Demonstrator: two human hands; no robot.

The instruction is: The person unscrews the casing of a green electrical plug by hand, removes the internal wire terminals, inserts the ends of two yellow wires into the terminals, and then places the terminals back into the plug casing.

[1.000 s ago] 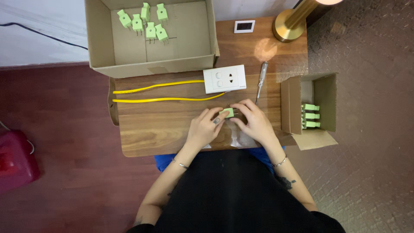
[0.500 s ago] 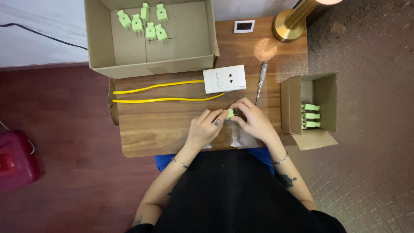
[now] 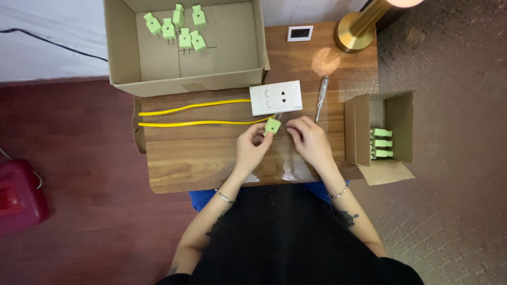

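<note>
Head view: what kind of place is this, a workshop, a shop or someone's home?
Probably a home room used for small assembly work. A small wooden table bears a brass lamp base and a white socket plate; open cardboard boxes hold green plugs, and the left hand holds one.

The left hand [image 3: 254, 146] has lifted the green plug [image 3: 272, 125] toward the white socket plate [image 3: 275, 98], seemingly leaving the right hand [image 3: 309, 140].

Left hand [image 3: 252, 146] pinches green plug [image 3: 272, 125] just below white socket plate [image 3: 275, 98]; right hand [image 3: 309, 140] beside, fingers curled, on wooden table [image 3: 195, 158].
</note>
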